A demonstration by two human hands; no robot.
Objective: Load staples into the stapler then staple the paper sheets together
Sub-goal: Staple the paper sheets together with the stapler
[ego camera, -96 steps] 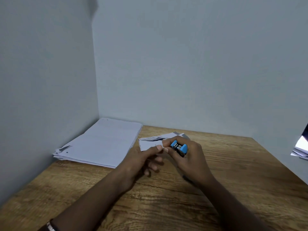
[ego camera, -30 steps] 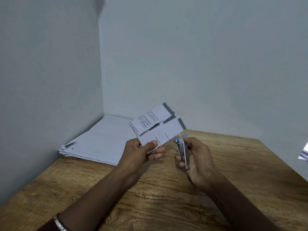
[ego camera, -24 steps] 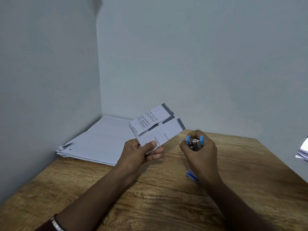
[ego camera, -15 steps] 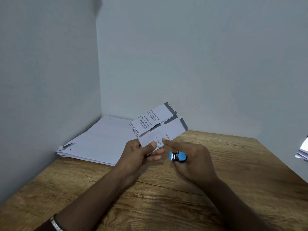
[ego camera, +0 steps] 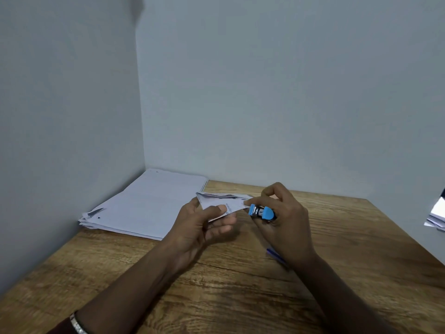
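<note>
Left hand (ego camera: 197, 227) pinches the paper slips (ego camera: 218, 201); right hand (ego camera: 284, 220) curls its grip round the blue stapler (ego camera: 261, 211)

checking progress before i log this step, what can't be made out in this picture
Head view only:
Staples inside the stapler: magazine covered by the right hand.
Whether the stapler's mouth is around the paper slips held by the left hand: too small.
Blue object on the table: mostly hidden under the right wrist.
White stack: cut off by the right edge.
</note>
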